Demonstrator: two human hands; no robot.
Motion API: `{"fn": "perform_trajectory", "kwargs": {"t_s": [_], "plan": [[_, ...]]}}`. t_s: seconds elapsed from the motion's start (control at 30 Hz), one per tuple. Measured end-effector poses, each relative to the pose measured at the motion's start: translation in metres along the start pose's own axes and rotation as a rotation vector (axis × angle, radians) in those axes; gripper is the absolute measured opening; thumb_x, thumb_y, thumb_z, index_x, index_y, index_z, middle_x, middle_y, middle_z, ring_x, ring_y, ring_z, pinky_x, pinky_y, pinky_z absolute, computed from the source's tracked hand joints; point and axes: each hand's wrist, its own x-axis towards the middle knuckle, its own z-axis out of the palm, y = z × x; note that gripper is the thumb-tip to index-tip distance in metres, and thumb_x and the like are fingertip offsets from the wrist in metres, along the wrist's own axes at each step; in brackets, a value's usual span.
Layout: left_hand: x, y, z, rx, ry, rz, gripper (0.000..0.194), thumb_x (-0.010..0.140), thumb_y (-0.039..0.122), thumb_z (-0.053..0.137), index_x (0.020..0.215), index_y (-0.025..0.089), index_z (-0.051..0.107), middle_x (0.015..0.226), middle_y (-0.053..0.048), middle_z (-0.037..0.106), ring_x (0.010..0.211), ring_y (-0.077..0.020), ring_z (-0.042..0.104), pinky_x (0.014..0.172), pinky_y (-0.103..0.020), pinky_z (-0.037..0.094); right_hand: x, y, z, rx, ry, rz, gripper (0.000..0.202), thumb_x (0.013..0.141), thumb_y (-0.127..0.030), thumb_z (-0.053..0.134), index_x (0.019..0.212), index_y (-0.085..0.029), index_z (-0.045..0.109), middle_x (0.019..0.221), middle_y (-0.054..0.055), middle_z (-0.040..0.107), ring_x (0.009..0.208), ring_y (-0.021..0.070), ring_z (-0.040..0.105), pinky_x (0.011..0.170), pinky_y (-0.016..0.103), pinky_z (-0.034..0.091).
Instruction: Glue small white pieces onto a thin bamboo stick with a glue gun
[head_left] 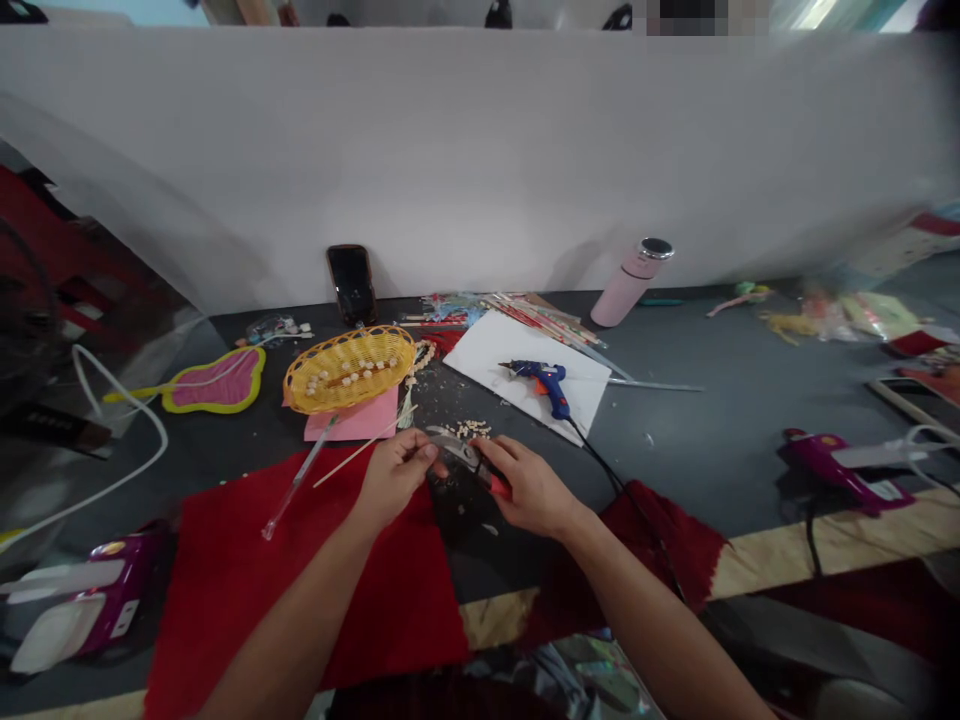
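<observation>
My right hand (534,488) is closed round red-handled pliers (469,458), whose metal jaws point left towards my other hand. My left hand (397,475) has thumb and forefinger pinched together at the tip of the jaws; what lies between them is too small to make out. Just beyond the pliers is a small heap of pale bits (468,429) on the dark table. A thin wooden stick (351,465) lies beside my left hand, partly over a red cloth (300,570). A clear glue stick (296,490) rests on that cloth too.
A yellow woven basket (349,365) with small pale pieces stands on pink paper (352,420). A blue glue gun (544,382) lies on a white board (487,350). Behind are a phone (352,283) and pink flask (628,285). Purple plug blocks (844,470) with cables sit at the sides.
</observation>
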Motion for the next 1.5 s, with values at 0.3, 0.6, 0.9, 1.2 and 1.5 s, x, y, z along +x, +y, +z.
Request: {"fn": "perform_trajectory", "kwargs": {"t_s": [0.3,0.6,0.9,1.2,1.5], "plan": [[-0.004,0.017,-0.009,-0.354,-0.247,-0.263,0.03,0.068,0.037,0.068,0.067,0.013,0.049,0.05,-0.002,0.059,0.032,-0.0004,0.022,0.037,-0.018,0.009,0.002,0.003,-0.003,0.073,-0.02,-0.108,0.064,0.071,-0.013,0.053,0.132,-0.019,0.035,0.125,0.012,0.048,0.114,0.0227,0.045,0.098,0.038,0.039],[0.003,0.0,-0.005,-0.266,-0.164,-0.221,0.024,0.076,0.036,0.06,0.075,0.013,0.052,0.055,-0.002,0.06,0.033,-0.0013,0.025,0.036,-0.018,0.012,-0.001,-0.002,-0.004,0.039,-0.059,0.006,0.061,0.072,-0.011,0.049,0.131,-0.017,0.036,0.114,0.012,0.053,0.103,0.0224,0.052,0.091,0.036,0.044],[0.002,0.0,0.006,0.104,0.145,0.033,0.023,0.075,0.038,0.059,0.072,0.015,0.058,0.058,0.0,0.061,0.045,-0.008,0.044,0.047,-0.021,0.034,0.001,0.002,0.0,0.011,0.028,0.051,0.059,0.074,-0.014,0.052,0.131,-0.02,0.037,0.118,0.01,0.052,0.108,0.0219,0.05,0.095,0.037,0.041],[0.002,0.005,0.002,-0.346,-0.136,-0.251,0.028,0.067,0.032,0.067,0.066,0.015,0.045,0.052,-0.002,0.061,0.033,-0.0008,0.025,0.037,-0.017,0.012,0.0,0.012,-0.009,0.095,-0.036,-0.074,0.066,0.07,-0.011,0.053,0.133,-0.018,0.036,0.124,0.011,0.049,0.113,0.0232,0.045,0.098,0.039,0.038],[0.005,-0.003,-0.001,-0.282,-0.08,-0.212,0.027,0.072,0.034,0.064,0.068,0.015,0.046,0.054,-0.002,0.061,0.034,-0.0011,0.028,0.037,-0.017,0.015,-0.002,-0.003,-0.005,0.038,-0.047,0.034,0.063,0.07,-0.009,0.05,0.131,-0.016,0.038,0.115,0.013,0.052,0.105,0.0236,0.05,0.091,0.037,0.044]]}}
